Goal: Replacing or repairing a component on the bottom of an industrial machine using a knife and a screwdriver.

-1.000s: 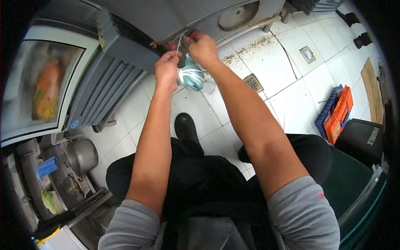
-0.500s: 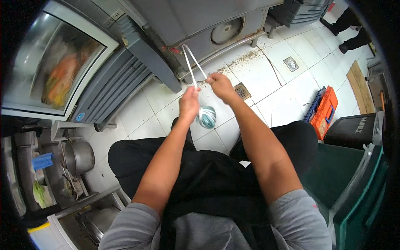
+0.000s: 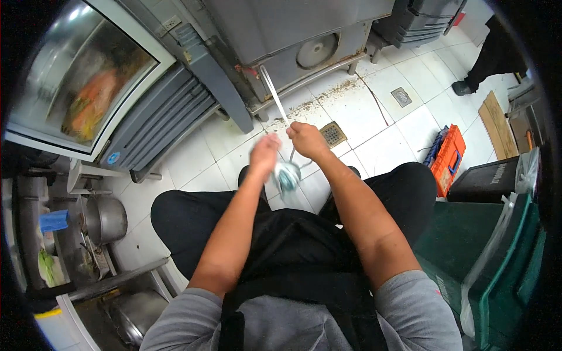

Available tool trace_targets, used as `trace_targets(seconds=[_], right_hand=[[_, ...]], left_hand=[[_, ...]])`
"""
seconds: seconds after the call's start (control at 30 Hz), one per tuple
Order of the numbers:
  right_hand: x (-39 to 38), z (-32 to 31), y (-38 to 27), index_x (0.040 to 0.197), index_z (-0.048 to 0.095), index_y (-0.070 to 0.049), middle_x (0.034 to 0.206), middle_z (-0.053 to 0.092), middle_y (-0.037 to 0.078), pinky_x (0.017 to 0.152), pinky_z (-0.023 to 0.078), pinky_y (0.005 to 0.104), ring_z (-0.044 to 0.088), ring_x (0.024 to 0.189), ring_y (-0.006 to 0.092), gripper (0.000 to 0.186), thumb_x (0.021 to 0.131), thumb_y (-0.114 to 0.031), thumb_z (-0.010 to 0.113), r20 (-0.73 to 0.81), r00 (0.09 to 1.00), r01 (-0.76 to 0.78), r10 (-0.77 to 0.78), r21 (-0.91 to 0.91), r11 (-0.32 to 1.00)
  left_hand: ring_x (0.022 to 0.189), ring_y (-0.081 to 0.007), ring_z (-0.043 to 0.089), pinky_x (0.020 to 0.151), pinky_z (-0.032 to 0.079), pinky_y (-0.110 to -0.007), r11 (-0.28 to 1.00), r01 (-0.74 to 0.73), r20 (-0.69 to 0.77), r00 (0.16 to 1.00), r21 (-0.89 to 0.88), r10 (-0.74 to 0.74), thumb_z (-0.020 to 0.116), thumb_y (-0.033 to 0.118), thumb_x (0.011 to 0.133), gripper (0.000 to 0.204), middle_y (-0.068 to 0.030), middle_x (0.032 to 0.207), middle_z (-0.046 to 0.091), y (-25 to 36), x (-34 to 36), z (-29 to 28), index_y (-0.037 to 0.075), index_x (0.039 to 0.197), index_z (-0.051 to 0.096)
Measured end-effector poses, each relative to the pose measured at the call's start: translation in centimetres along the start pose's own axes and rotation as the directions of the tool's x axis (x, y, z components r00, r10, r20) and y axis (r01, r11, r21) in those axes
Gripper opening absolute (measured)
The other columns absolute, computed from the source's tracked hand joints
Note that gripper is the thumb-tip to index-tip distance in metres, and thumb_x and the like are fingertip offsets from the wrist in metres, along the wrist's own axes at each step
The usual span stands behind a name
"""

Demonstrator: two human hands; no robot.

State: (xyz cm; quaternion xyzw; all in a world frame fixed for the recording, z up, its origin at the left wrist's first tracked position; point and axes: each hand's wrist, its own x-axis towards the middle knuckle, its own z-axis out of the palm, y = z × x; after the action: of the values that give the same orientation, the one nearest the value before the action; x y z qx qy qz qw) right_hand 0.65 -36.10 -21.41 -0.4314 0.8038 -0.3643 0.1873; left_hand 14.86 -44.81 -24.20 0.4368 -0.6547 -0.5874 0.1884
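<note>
A white, flat-looking cord (image 3: 273,93) runs taut from the lower left corner of the steel appliance (image 3: 304,35) down to my right hand (image 3: 307,140). That hand is closed around it. A strand continues below my fingers to a wound bundle of teal and white cord (image 3: 287,176), which hangs blurred over the floor between my knees. Just left of the bundle is my left hand (image 3: 264,154), smeared by motion. Whether its fingers hold any strand cannot be made out.
Brown debris (image 3: 328,99) lies on white tiles by a floor drain (image 3: 332,134). Grey panels and a glass-door cabinet (image 3: 105,82) stand left, above a steel pot (image 3: 105,219). At right are an orange toolbox (image 3: 449,161), green bins (image 3: 503,275) and another person's leg (image 3: 486,61).
Two strands stretched to the appliance before; now they lie close together, leading to my right hand. My left hand has come off the upper strand and blurs. The bundle swings slightly lower.
</note>
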Motion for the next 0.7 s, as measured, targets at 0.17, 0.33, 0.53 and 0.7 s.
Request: trace_targets(seconds=[0.17,0.33,0.53,0.7], right_hand=[[0.6,-0.3,0.2,0.095,0.067,-0.004,0.097,0.069,0.024,0.085,0.052,0.0513,0.066,0.095,0.0438,0.026,0.095,-0.027,0.056,0.044,0.998,-0.050,0.051,-0.030,0.998],[1.3,0.8,0.1,0.097,0.071,-0.006,0.097,0.069,0.025,0.086,0.052,0.0522,0.067,0.091,0.0431,0.022,0.092,-0.021,0.055,0.175,0.983,-0.031,0.056,-0.140,0.990],[1.1,0.8,1.1,0.095,0.073,-0.004,0.094,0.071,0.022,0.082,0.054,0.0503,0.068,0.091,0.0412,0.024,0.090,-0.024,0.060,0.195,0.974,-0.094,0.112,-0.098,0.991],[-0.4,1.8,1.9,0.101,0.070,-0.007,0.100,0.071,0.022,0.086,0.054,0.0497,0.066,0.096,0.0436,0.024,0.084,-0.021,0.062,0.188,0.973,-0.119,0.137,-0.104,0.987]], left_hand=[[0.108,-0.0201,0.063,0.095,0.047,-0.034,0.995,-0.012,0.050,0.999,-0.096,0.017,0.062,0.025,0.099,0.036,-0.0087,0.119,0.069,6.7,5.7,-1.2,0.002,0.126,0.064],[0.116,-0.0255,0.059,0.099,0.046,-0.038,1.000,-0.008,0.017,1.000,0.007,0.008,0.064,0.023,0.096,0.045,-0.0157,0.125,0.066,9.2,12.6,-1.8,-0.001,0.133,0.057],[0.093,-0.0224,0.066,0.078,0.054,-0.038,0.958,0.171,0.248,0.962,-0.231,-0.112,0.064,0.013,0.095,0.033,-0.0126,0.099,0.068,7.5,13.7,0.4,-0.002,0.124,0.058],[0.078,-0.0192,0.064,0.068,0.054,-0.035,0.939,0.261,0.366,0.915,-0.223,-0.167,0.060,0.009,0.096,0.020,-0.0088,0.088,0.065,2.6,10.3,0.9,0.002,0.115,0.062]])
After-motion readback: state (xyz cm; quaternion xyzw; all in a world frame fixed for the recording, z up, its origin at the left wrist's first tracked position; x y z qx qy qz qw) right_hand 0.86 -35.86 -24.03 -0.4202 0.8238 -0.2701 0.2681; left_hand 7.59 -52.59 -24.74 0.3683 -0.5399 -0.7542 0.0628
